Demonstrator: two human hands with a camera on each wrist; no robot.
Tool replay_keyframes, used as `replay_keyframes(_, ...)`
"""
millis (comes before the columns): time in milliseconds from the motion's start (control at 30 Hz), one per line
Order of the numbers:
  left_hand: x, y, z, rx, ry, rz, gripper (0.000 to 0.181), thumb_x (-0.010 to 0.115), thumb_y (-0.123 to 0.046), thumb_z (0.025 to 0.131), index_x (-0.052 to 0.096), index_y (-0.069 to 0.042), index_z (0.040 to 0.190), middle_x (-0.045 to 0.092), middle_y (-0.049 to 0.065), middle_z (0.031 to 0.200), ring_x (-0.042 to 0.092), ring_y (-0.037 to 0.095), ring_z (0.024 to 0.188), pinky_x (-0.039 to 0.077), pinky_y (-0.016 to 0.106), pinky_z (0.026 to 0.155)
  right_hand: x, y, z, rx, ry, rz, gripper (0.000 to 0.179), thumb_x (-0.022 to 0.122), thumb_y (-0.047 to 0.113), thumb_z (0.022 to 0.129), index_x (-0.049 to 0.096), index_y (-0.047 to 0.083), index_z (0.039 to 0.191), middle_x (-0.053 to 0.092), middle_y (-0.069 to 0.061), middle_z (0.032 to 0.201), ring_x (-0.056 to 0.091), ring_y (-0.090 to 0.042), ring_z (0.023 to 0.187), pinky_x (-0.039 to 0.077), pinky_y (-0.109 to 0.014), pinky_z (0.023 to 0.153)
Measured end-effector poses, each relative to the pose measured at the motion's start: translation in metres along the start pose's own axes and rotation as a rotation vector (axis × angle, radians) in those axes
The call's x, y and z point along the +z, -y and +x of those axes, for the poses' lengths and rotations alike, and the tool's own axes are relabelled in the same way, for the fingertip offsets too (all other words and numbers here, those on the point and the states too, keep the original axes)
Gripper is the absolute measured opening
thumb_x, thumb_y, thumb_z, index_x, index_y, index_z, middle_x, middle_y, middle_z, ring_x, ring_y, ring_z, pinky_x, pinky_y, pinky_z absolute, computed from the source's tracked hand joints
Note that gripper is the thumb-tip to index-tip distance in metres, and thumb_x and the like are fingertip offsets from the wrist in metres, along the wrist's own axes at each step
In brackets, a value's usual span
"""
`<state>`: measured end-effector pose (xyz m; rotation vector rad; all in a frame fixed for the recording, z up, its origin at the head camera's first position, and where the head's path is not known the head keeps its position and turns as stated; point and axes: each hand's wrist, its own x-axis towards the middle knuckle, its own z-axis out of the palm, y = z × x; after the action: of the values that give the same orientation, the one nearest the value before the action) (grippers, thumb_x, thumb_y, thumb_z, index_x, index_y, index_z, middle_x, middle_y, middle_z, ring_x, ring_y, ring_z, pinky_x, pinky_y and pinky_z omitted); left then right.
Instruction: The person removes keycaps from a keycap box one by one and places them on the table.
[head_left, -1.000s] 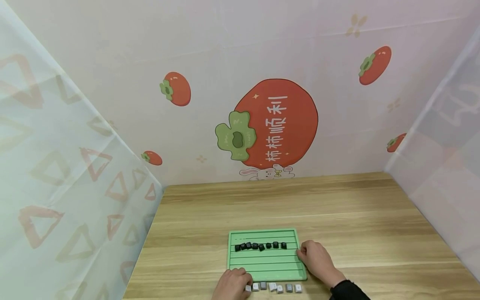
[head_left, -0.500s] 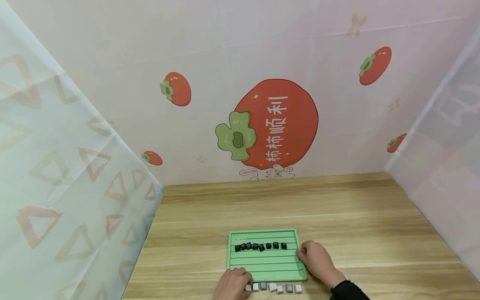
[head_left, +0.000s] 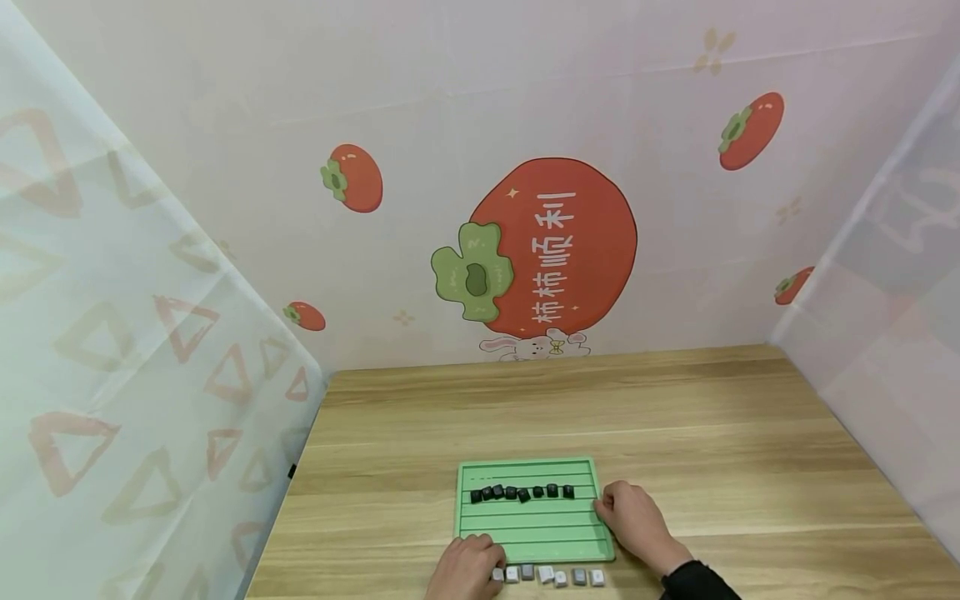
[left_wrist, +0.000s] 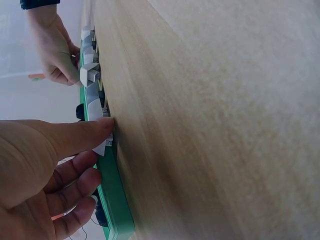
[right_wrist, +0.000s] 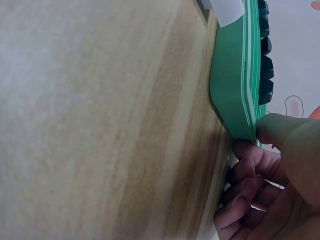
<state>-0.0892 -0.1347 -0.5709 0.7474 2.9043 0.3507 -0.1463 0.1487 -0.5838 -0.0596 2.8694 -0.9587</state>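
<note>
A green ridged board [head_left: 532, 533] lies on the table with a row of small black keycaps [head_left: 511, 492] across it. Along its near edge runs a row of white and grey keycaps [head_left: 546, 573]. My left hand [head_left: 467, 568] is at the left end of that row, its thumb against a white keycap [left_wrist: 100, 149] in the left wrist view; the index fingertip is hidden behind the thumb. At the board's right edge, my right hand [head_left: 636, 523] holds the rim, thumb [right_wrist: 274, 129] on top and curled fingers [right_wrist: 245, 172] below it in the right wrist view.
The wooden table [head_left: 390, 433] extends behind and to both sides of the board. A printed cloth wall [head_left: 405, 108] stands at the back, with further cloth walls at left and right. A small black thing [head_left: 292, 471] shows at the table's left edge.
Both hands, the board and the keycaps stay practically where they were. A small black thing has come into sight at the table's left edge, and the left cloth has shifted slightly.
</note>
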Motion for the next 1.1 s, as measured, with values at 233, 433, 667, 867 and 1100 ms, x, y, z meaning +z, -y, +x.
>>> replay_keyframes(233, -0.001, 0.0, 0.0, 0.004, 0.014, -0.002, 0.016, 0.086, -0.021, 0.074, 0.073, -0.021, 0.083, 0.06, -0.013, 0.076, 0.05, 0.001, 0.068, 0.035, 0.02, 0.061, 0.0, 0.0, 0.0, -0.004, 0.007, 0.003, 0.052, 0.07, 0.014, 0.092, 0.031, 0.019, 0.058, 0.02, 0.007, 0.056, 0.023, -0.009, 0.052, 0.019, -0.02, 0.055)
replay_keyframes(433, -0.006, -0.002, -0.001, 0.007, 0.013, -0.011, 0.018, 0.087, -0.025, 0.075, 0.074, -0.021, 0.086, 0.061, -0.013, 0.077, 0.049, -0.001, 0.069, 0.034, 0.019, 0.061, 0.0, 0.0, -0.001, -0.004, 0.002, -0.001, 0.051, 0.07, 0.014, 0.092, 0.032, 0.018, 0.058, 0.022, 0.007, 0.056, 0.025, -0.009, 0.052, 0.02, -0.02, 0.054)
replay_keyframes(667, -0.01, -0.001, -0.001, 0.009, -0.03, -0.048, 0.02, 0.087, -0.03, 0.076, 0.075, -0.022, 0.09, 0.065, -0.013, 0.083, 0.055, -0.001, 0.076, 0.042, 0.022, 0.065, 0.0, 0.0, 0.0, 0.014, 0.011, 0.001, 0.05, 0.069, 0.014, 0.092, 0.035, 0.018, 0.057, 0.024, 0.006, 0.055, 0.027, -0.009, 0.052, 0.022, -0.02, 0.054)
replay_keyframes(867, -0.011, -0.002, 0.001, 0.006, -0.073, -0.061, 0.022, 0.083, -0.034, 0.082, 0.075, -0.022, 0.098, 0.07, -0.01, 0.094, 0.063, 0.005, 0.086, 0.049, 0.026, 0.071, 0.0, 0.0, 0.001, 0.011, 0.016, 0.004, 0.05, 0.069, 0.014, 0.092, 0.034, 0.018, 0.057, 0.023, 0.006, 0.055, 0.025, -0.009, 0.052, 0.022, -0.02, 0.055)
replay_keyframes(1100, -0.012, -0.006, 0.009, 0.048, -0.142, -0.035, 0.028, 0.079, -0.035, 0.087, 0.073, -0.02, 0.109, 0.071, -0.007, 0.106, 0.066, 0.011, 0.098, 0.054, 0.031, 0.081, 0.0, -0.001, 0.001, 0.004, 0.01, 0.007, 0.051, 0.069, 0.014, 0.093, 0.033, 0.018, 0.057, 0.022, 0.006, 0.056, 0.025, -0.009, 0.052, 0.021, -0.02, 0.055)
